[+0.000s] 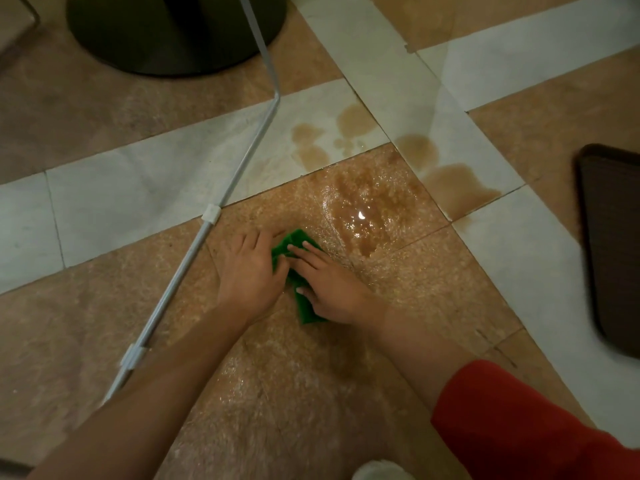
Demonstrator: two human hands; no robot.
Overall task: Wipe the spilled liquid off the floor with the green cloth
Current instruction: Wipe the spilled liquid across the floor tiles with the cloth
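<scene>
A green cloth lies on the brown floor tile, mostly covered by both hands. My left hand presses on its left part and my right hand on its right part, fingers spread flat over it. A brown puddle of spilled liquid glistens just beyond the cloth, up and to the right. More brown patches spread over the white tiles, and smaller blotches lie further back.
A bent grey metal tube runs diagonally across the floor left of my hands. A round dark base stands at the top left. A dark woven mat lies at the right edge. A red sleeve is at the bottom right.
</scene>
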